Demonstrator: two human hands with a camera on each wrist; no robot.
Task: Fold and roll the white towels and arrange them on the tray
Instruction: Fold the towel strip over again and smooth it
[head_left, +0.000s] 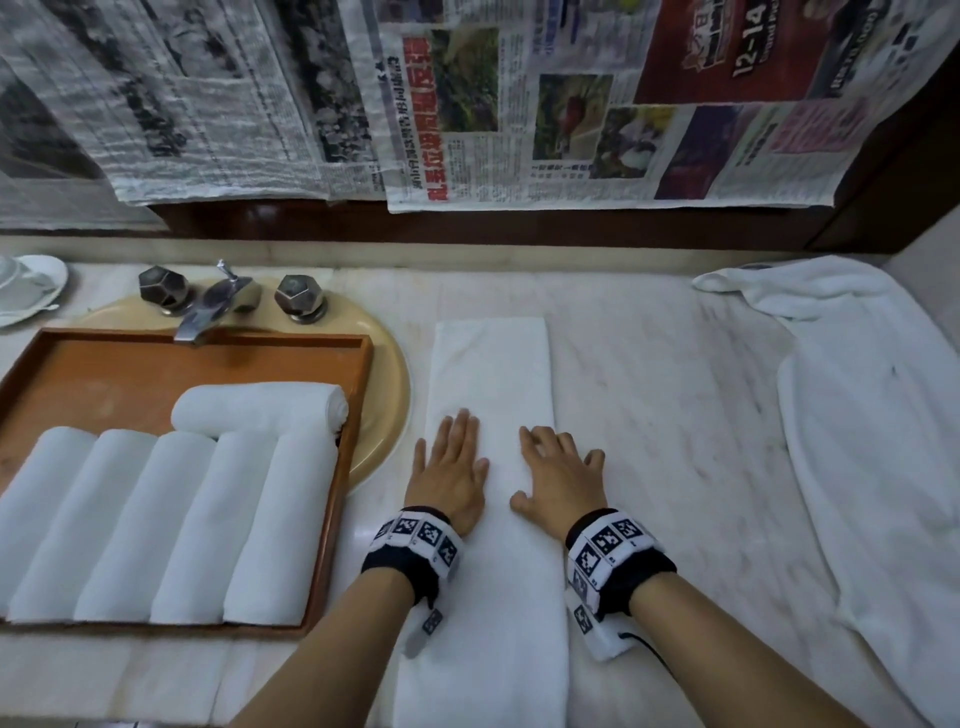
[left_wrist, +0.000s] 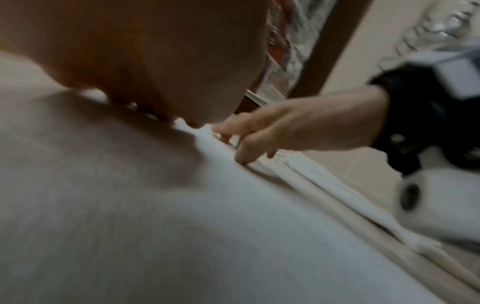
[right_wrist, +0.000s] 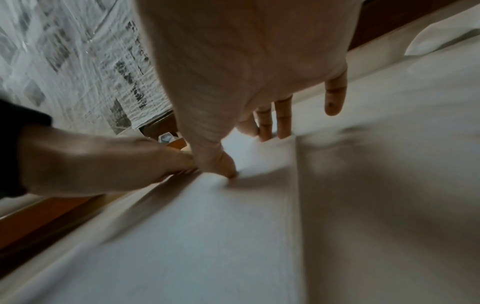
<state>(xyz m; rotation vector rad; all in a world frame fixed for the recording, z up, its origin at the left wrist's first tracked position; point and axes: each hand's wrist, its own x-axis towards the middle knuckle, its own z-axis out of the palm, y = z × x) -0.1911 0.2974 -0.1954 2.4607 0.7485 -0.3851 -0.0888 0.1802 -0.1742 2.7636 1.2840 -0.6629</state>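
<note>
Soft, limp folded towel beneath flat, released fingers; best gripped at its near end for rolling.

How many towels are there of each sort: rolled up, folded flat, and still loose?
Rolled towels on the tray: 6, five side by side and one lying across their far ends
Folded towel flat under both hands: 1
Loose towel at the right: 1
Total: 8
</note>
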